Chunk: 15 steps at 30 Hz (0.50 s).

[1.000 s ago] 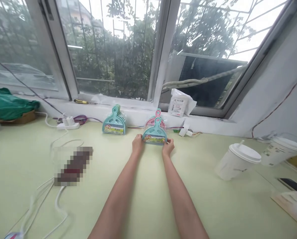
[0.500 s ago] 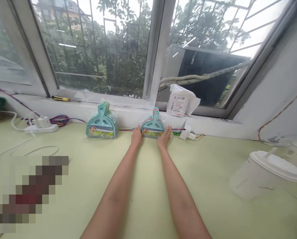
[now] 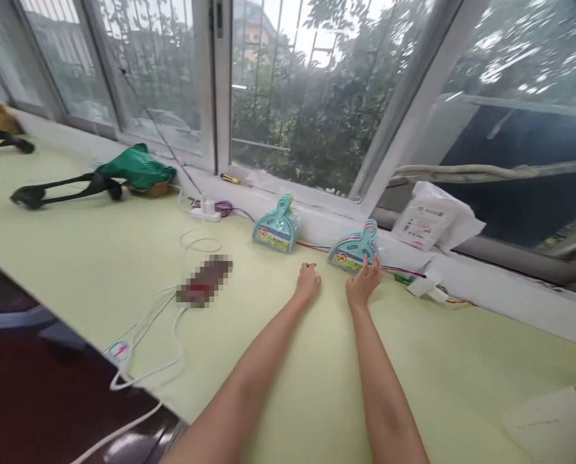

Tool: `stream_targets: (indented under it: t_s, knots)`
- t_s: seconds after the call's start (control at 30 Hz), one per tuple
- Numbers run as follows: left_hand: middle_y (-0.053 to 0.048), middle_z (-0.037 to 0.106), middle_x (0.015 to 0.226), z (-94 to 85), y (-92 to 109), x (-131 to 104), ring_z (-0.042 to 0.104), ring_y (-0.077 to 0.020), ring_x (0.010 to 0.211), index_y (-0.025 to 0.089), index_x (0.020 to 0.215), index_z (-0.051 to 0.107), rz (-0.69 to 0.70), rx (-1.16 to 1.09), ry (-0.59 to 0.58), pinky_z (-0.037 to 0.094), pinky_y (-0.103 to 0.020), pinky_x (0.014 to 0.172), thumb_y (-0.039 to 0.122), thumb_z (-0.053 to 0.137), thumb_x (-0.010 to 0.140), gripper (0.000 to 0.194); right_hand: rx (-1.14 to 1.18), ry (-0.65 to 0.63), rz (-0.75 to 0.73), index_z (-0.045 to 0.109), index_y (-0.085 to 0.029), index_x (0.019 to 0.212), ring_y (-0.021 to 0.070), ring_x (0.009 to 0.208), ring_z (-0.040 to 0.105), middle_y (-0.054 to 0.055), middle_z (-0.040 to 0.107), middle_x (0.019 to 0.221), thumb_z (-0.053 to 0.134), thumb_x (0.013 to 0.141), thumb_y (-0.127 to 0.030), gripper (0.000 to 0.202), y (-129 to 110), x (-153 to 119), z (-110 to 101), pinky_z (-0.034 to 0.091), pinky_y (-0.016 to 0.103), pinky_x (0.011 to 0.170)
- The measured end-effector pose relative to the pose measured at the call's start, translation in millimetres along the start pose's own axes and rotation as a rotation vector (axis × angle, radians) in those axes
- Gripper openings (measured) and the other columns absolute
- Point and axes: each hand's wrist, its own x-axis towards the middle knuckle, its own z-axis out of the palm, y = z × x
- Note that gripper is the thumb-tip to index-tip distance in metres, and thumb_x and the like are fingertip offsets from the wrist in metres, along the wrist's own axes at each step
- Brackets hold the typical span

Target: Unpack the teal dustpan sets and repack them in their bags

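Two packs of small teal dustpans in clear wrap stand upright against the wall under the window. My right hand (image 3: 364, 283) is at the front right corner of the right dustpan pack (image 3: 353, 248). Its fingers are stretched up over that corner, and whether they touch cannot be told. My left hand (image 3: 308, 282) is held over the table between the two packs, apart from both, with fingers loosely bent and nothing in them. The left dustpan pack (image 3: 275, 227) stands farther back, beyond my left hand.
A power strip (image 3: 205, 212) and coiled cable lie left along the wall. A screwdriver (image 3: 230, 178) and a white plastic packet (image 3: 426, 219) rest on the sill. White cords trail beside a pixelated object (image 3: 205, 281). A white cup (image 3: 558, 419) stands at lower right.
My view has swung left. My left hand has come off the right dustpan pack and drawn back toward me. My right hand remains beside that pack.
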Motion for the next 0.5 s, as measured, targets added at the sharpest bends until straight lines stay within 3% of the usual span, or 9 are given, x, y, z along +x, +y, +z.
stream_targets:
  t_s: [0.17, 0.3, 0.4, 0.5]
  knots:
    - [-0.012, 0.048, 0.117, -22.8, -3.9, -47.2, 0.055, -0.0189, 0.104, 0.017, 0.11, 0.058, -0.047, -0.159, -0.042, 0.041, -0.033, 0.098, 0.01, 0.045, 0.08, 0.033, 0.072, -0.367, -0.244, 0.044, -0.019, 0.136, 0.0216, 0.142, 0.022, 0.01, 0.034, 0.15, 0.031, 0.086, -0.012, 0.052, -42.2, -52.2, -30.8, 0.023, 0.047, 0.112]
    - [-0.011, 0.048, 0.116, -33.6, -1.1, -79.7, 0.056, -0.0167, 0.099, 0.017, 0.105, 0.059, -0.05, -0.248, -0.001, 0.043, -0.032, 0.095, 0.009, 0.045, 0.079, 0.03, 0.137, -0.656, -0.199, 0.044, -0.021, 0.136, 0.0243, 0.143, 0.022, 0.01, 0.031, 0.152, 0.031, 0.092, -0.026, 0.046, -72.8, -97.0, -60.6, 0.024, 0.053, 0.11]
    - [-0.011, 0.046, 0.119, -53.9, -3.7, -74.1, 0.052, -0.0188, 0.109, 0.018, 0.107, 0.057, -0.054, -0.209, 0.107, 0.039, -0.035, 0.101, 0.007, 0.047, 0.078, 0.033, 0.167, -0.761, -0.093, 0.041, -0.02, 0.139, 0.0237, 0.143, 0.024, 0.011, 0.032, 0.152, 0.028, 0.094, -0.03, 0.047, -87.6, -120.5, -81.0, 0.018, 0.055, 0.112]
    - [-0.013, 0.047, 0.121, -96.2, -10.7, -33.3, 0.047, -0.0197, 0.116, 0.014, 0.109, 0.056, -0.13, -0.095, 0.246, 0.035, -0.034, 0.103, 0.001, 0.047, 0.075, 0.037, 0.197, -0.779, -0.043, 0.044, -0.021, 0.137, 0.0227, 0.142, 0.024, 0.01, 0.034, 0.151, 0.03, 0.094, -0.03, 0.046, -94.7, -128.5, -93.3, 0.012, 0.054, 0.114]
